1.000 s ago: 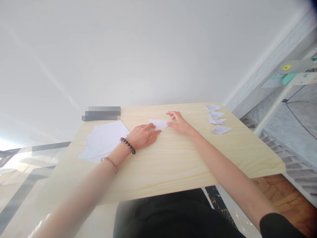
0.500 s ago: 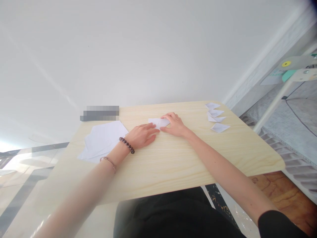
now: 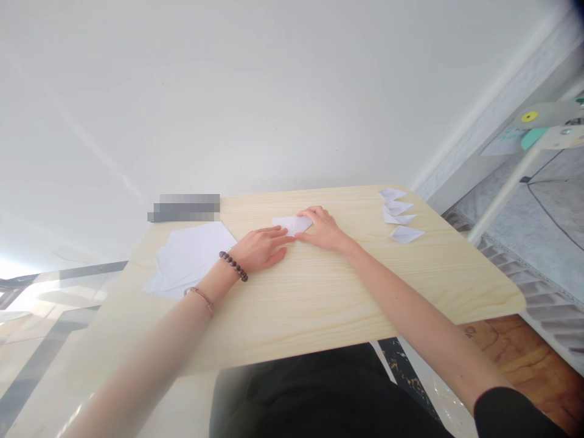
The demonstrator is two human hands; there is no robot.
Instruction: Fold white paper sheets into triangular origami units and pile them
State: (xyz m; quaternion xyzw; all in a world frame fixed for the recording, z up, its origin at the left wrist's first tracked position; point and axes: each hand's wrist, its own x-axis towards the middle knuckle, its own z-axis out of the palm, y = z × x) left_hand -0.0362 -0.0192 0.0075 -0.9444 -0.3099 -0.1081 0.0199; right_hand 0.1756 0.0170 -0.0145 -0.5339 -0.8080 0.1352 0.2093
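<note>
A small folded sheet of white paper (image 3: pixel 292 225) lies flat near the middle of the wooden table. My left hand (image 3: pixel 261 248) rests at its near left side, fingers stretched out and fingertips touching the paper. From the right, my right hand (image 3: pixel 322 229) grips the paper's right end, thumb on the near edge and fingers on the far edge. Its right tip is partly hidden under that hand. To the left of my left wrist, a loose stack of white paper sheets (image 3: pixel 194 252) is spread out, partly covered by the forearm.
Several folded white paper pieces (image 3: pixel 406 234) form a column at the table's right side. A blurred-out dark object (image 3: pixel 185 210) sits at the back left corner. The pale wooden table (image 3: pixel 310 310) meets a white wall behind. A metal frame (image 3: pixel 506 182) stands off to the right.
My left hand has shifted very slightly, with its thumb drawn a little back to the left. The right hand and the folded paper stay nearly in place.
</note>
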